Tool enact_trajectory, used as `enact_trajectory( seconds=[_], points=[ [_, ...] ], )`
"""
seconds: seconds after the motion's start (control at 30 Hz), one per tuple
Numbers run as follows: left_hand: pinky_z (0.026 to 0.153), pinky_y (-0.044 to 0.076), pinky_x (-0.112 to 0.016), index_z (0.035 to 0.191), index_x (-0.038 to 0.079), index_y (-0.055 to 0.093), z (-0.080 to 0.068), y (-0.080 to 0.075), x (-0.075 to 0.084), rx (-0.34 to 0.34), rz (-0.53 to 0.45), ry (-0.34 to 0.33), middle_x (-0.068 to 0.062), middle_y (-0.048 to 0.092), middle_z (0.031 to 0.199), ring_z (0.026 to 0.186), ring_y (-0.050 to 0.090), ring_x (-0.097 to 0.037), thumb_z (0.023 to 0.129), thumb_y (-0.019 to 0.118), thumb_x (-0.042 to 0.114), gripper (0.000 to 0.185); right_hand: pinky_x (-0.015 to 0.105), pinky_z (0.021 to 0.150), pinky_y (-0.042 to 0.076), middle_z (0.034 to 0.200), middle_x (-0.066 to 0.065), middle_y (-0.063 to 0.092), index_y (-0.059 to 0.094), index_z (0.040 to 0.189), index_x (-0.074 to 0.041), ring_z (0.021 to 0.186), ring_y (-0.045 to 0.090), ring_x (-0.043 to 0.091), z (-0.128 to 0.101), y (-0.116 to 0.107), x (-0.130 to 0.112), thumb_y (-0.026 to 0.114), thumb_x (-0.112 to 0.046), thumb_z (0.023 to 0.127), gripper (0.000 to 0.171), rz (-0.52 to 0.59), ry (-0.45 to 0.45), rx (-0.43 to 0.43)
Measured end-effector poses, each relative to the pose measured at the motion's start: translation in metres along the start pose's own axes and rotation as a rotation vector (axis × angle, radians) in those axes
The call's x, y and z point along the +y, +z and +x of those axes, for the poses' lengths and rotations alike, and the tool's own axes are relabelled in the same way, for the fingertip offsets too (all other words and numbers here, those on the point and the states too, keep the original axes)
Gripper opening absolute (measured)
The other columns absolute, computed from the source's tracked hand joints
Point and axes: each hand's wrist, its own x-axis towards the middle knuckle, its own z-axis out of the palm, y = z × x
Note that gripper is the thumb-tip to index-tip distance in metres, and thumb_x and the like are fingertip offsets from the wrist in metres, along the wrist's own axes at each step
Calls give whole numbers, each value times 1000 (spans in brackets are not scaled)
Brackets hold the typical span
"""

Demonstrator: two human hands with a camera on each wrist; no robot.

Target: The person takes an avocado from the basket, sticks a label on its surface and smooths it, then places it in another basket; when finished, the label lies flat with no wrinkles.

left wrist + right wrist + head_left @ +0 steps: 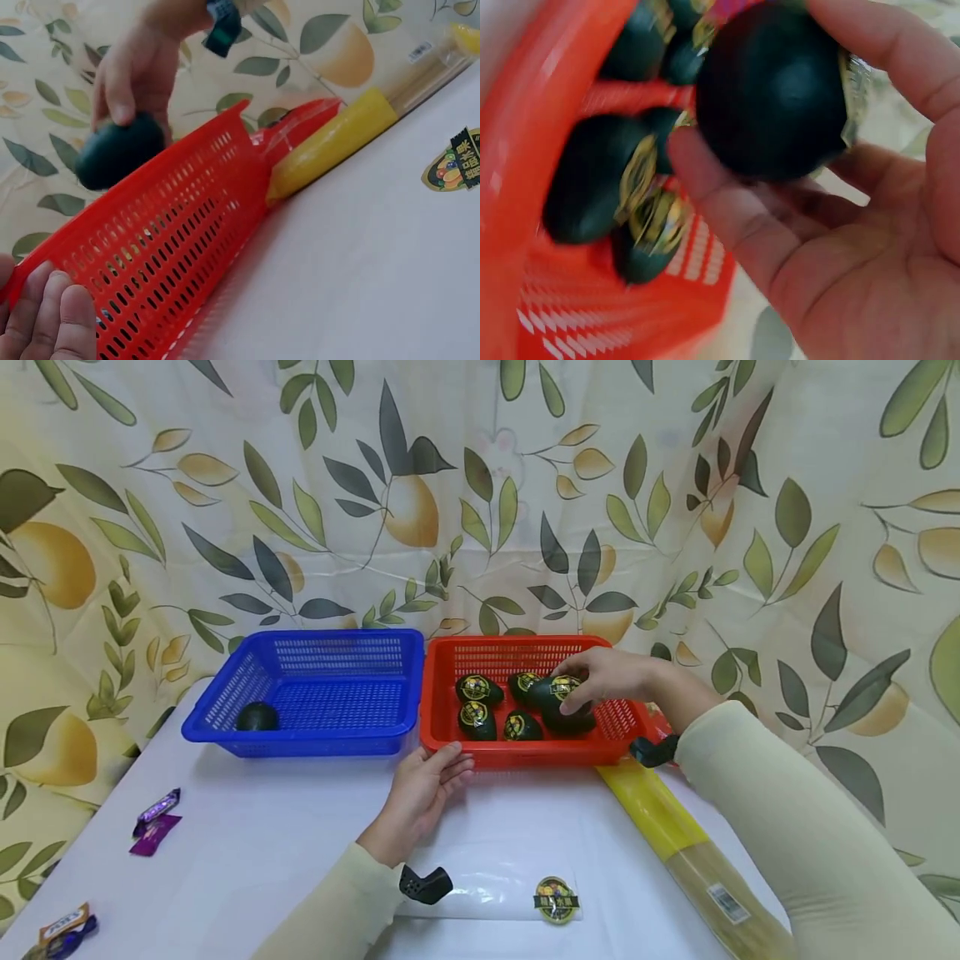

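So, starting at the left edge of the table: a couple of wrapped candies (155, 820) lie loose on the white tabletop (285, 827), well apart from everything else. Next over is the blue basket (307, 689) with a single dark egg (257, 717) sitting in its near-left corner. The left hand (422, 793) has its fingers pretty much straight, resting against the near rim of the red basket (450, 693), looks like it's just steadying it. Inside that basket are several more dark, label-wrapped eggs (478, 692) bunched together. The right hand (611, 677) has its fingers and thumb curled around one egg (772, 90), lifted just clear above the others, over the right half of the red basket. My read: this is the pick-up step, egg grabbed but not moved anywhere yet. Next move probably needs a carry leftward over both rims into the blue basket, keeping the grip firm since it's round. A long yellow packet (660, 814) lies off to the right.
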Motion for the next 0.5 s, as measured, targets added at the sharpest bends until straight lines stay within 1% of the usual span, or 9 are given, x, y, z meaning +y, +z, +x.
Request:
enact_trajectory(
  seconds=[0.03, 0.13, 0.23, 0.33, 0.5],
  points=[
    [91, 61, -33, 135, 0, 52, 1, 1, 0, -4, 2, 2, -9, 76, 104, 96, 75, -22, 103, 65, 17, 38, 45, 97, 58, 136, 19, 58, 53, 147, -8, 113, 61, 31, 4, -4, 3, 83, -27, 87, 70, -3, 29, -31],
    [96, 60, -37, 134, 0, 52, 3, 2, 0, -13, 16, 5, -9, 75, 104, 98, 75, -22, 104, 65, 17, 37, 45, 99, 58, 143, 23, 53, 47, 150, -1, 116, 62, 31, 17, -12, 12, 82, -25, 87, 76, -24, 98, -130],
    [102, 56, -41, 138, 0, 51, 5, 2, 0, -8, 32, 0, -9, 75, 106, 102, 75, -24, 103, 66, 19, 42, 45, 99, 58, 148, 24, 49, 45, 152, -1, 117, 63, 32, 30, -16, 17, 83, -24, 86, 80, -48, 162, -206],
    [103, 56, -42, 142, -1, 49, 6, 0, 0, -2, 40, 4, -10, 76, 107, 101, 75, -24, 103, 67, 20, 48, 45, 99, 59, 146, 23, 50, 48, 150, -3, 117, 64, 31, 43, -15, 16, 83, -23, 85, 77, -58, 189, -281],
    [99, 58, -39, 144, -3, 47, 5, -3, -1, -1, 44, 14, -10, 76, 106, 98, 75, -22, 102, 67, 19, 51, 45, 99, 58, 137, 18, 54, 54, 139, -6, 118, 60, 31, 57, -11, 11, 83, -18, 83, 64, -43, 222, -374]
  ],
)
